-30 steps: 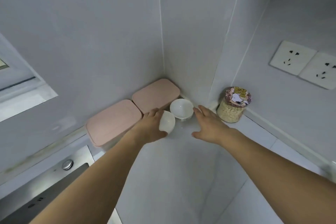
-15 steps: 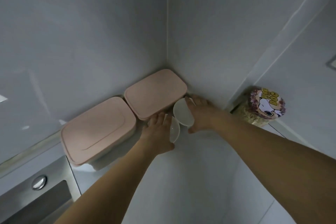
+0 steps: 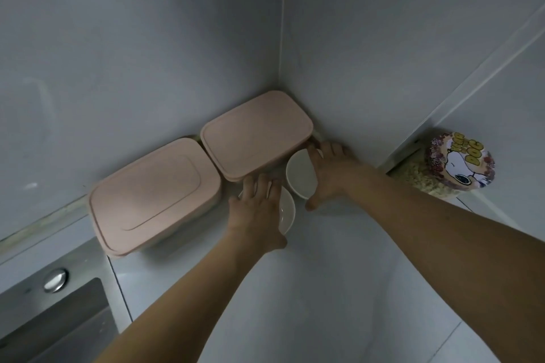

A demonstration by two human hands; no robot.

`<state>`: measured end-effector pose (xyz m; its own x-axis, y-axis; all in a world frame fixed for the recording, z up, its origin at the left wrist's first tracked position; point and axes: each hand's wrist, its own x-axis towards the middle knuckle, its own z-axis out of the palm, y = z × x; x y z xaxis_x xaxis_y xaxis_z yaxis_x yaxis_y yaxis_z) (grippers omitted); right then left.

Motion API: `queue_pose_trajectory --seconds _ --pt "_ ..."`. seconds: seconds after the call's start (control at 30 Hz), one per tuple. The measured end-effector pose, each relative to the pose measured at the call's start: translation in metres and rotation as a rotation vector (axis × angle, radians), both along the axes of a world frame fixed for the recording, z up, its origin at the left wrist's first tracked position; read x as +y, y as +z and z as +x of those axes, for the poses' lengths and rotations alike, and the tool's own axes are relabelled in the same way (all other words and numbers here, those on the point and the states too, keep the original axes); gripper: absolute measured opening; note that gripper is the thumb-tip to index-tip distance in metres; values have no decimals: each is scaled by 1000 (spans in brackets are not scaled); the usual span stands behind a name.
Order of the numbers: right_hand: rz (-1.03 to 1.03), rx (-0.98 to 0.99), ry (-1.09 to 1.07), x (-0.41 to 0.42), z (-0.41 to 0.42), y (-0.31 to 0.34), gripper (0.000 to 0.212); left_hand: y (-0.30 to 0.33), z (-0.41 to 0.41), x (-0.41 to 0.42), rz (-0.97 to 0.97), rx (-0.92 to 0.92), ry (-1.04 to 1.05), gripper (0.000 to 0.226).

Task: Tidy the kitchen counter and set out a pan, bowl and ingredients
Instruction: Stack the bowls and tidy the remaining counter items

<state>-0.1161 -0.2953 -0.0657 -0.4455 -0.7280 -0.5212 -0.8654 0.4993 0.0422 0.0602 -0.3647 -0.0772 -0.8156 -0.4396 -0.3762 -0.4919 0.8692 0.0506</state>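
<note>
You have two small white bowls on the tabletop (image 3: 339,274): the near bowl (image 3: 287,212) under your left hand (image 3: 256,212), the far bowl (image 3: 299,177) tipped in your right hand (image 3: 330,174).

each hand (image 3: 259,209) (image 3: 330,177) seemingly holds a white bowl (image 3: 287,212) (image 3: 300,177) near pink boxes (image 3: 256,134).
</note>
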Motion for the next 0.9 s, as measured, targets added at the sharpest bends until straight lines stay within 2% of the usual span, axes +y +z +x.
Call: queue_pose_trajectory --seconds 0.53,0.77,0.9 --pt "-88 -35 13 12 28 3 134 -8 10 -9 188 -35 106 120" --pt "-88 -83 -171 88 74 30 133 14 26 4 231 -27 169 118" --pt "-138 -56 -291 147 99 56 129 32 40 32 240 14 127 118"
